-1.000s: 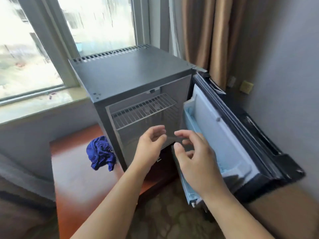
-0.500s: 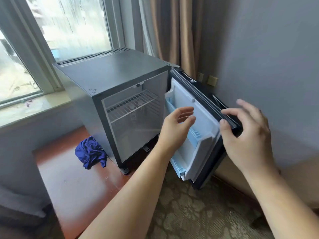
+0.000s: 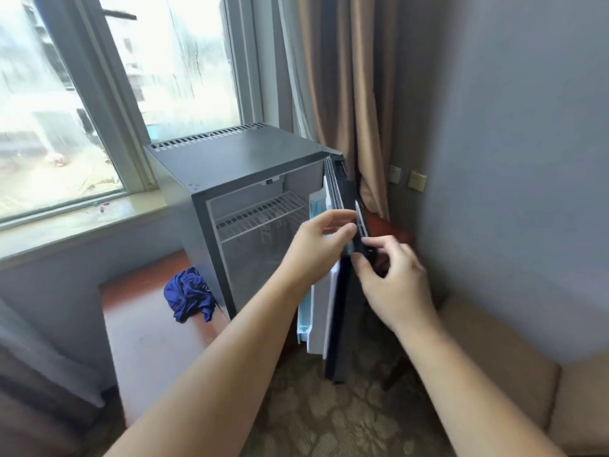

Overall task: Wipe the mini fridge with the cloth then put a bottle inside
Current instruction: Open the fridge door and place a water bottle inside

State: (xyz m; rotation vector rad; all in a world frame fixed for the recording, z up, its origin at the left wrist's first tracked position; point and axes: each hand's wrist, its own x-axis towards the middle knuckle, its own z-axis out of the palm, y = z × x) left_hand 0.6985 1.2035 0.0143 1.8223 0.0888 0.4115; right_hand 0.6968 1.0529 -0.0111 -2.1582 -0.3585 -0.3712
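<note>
Right now both hands sit on the free edge of the fridge door (image 3: 342, 285). Left hand (image 3: 316, 252) pinches it from the inner, white-lined side, thumb and fingers closed narrow on the edge approx. halfway up. Right hand (image 3: 392, 278) meets it from the outer black side, fingertips on the edge trim just below the left's; thumb contact partly hidden, so can't tell how firm that grip is. Nothing else in either hand.

Door stands wide open, seen nearly edge-on, hinged at the right of the mini fridge (image 3: 244, 166). It's a stiff slab w/ smooth plastic liner and a soft gasket line; prob. light to swing but w/ some hinge drag. Best hold is the edge or outer face, not the pale blue door shelf (image 3: 304, 311), which looks thin and could flex or crack. Cabinet itself looks heavy enough not to slide under a wipe, though it rests on a glossy wooden table (image 3: 141, 341), so press moderately.

Inside: wire rack (image 3: 260, 216) across the upper part, bare floor below, no bottle seen anywhere in view.

Cloth (image 3: 189, 295) is a crumpled blue bundle on the table, touching or just beside the fridge's left lower corner, well apart from both hands. Soft, limp, light: grab a full bunch from the top, not a corner, or it'll trail. Wiping looks not yet begun.
</note>
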